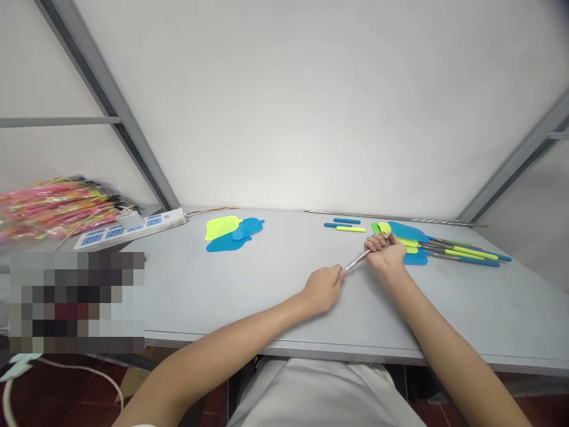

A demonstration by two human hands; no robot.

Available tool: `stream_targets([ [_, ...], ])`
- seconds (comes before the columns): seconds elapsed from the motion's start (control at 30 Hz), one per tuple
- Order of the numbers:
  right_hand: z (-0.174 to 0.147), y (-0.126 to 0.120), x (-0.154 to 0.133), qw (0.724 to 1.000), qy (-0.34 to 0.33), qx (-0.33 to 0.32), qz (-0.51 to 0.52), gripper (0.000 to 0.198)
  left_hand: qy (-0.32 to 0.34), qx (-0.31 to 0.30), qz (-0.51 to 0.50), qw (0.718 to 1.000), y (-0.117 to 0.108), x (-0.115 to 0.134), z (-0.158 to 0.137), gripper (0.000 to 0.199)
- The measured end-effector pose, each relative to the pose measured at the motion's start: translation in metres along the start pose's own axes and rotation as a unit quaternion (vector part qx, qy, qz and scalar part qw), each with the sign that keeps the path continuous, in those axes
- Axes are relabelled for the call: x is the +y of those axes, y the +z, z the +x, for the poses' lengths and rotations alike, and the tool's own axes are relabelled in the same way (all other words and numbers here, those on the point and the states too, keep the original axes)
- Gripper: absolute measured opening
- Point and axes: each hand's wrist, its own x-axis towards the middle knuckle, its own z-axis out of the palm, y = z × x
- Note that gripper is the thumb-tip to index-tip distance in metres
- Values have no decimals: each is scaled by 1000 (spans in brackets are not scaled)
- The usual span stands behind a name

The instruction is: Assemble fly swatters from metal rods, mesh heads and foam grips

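A thin shiny metal rod (357,261) runs slantwise between my two hands above the table. My left hand (323,289) is closed round its lower end, so what lies inside that fist is hidden. Further up and to the right, my right hand (386,254) grips the rod near its other end. Just beyond and beside my right hand lies a pile of fly swatters (471,252) with blue and yellow heads, metal shafts and coloured handles. Left of the pile are loose handles, a yellow one (351,229) and blue ones (347,221).
Loose swatter heads, yellow (220,228) and blue (226,244), overlap on the table (267,284) at left. Long metal rods (400,218) lie along the wall. A power strip (133,228) and plastic-wrapped colourful bundles (57,204) are at far left.
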Motion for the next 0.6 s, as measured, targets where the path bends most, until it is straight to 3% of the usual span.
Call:
stream_targets([
  [0.13,1,-5,8,1000,4,-18,10,33,-42,12,-29,999,5,2,-2,34],
  [0.6,-6,-5,15,995,25,-94,25,37,-52,27,-85,995,4,0,-1,34],
])
